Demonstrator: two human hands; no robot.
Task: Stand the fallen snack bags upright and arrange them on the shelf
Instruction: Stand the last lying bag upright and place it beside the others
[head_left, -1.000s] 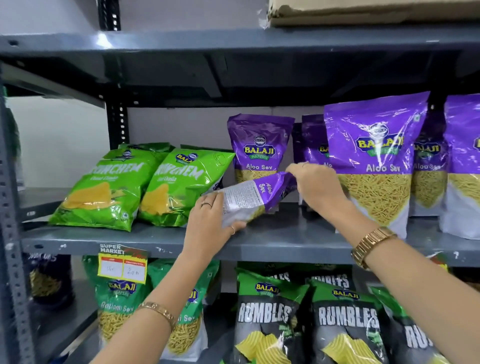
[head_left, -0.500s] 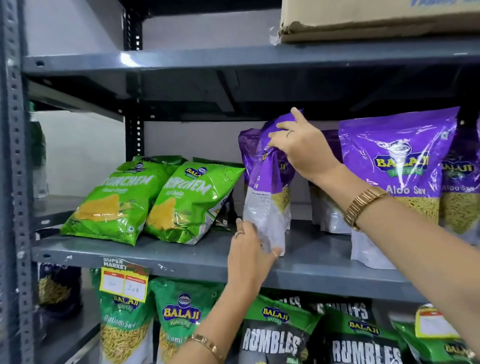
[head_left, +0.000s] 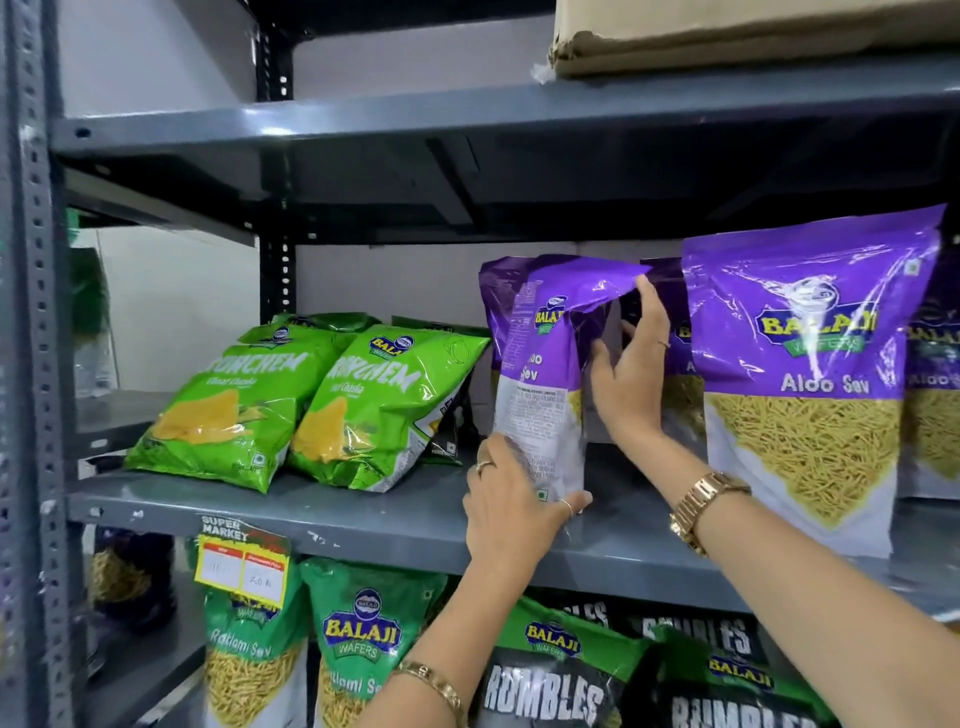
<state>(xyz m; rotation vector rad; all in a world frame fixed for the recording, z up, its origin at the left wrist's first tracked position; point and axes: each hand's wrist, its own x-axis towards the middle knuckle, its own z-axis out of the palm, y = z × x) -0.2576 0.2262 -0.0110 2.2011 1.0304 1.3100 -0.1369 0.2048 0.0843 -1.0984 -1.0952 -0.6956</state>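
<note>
Purple bag (head_left: 540, 384) stands upright on the shelf (head_left: 363, 514), turned edge-on, with more purple bags behind it and to the right; left hand (head_left: 511, 512) has its fingers (head_left: 574, 503) closed on the bag's bottom corner; right hand (head_left: 631, 374) lies flat and spread against its side, thumb at the top flap, steadying, not gripping; I judge it still needs facing forward; two green bags (head_left: 306, 410) lean back, not yet stood up.

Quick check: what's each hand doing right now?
Left hand: closed around the bottom of the upright purple bag.
Right hand: open, flat against that bag's side, steadying it.
</note>
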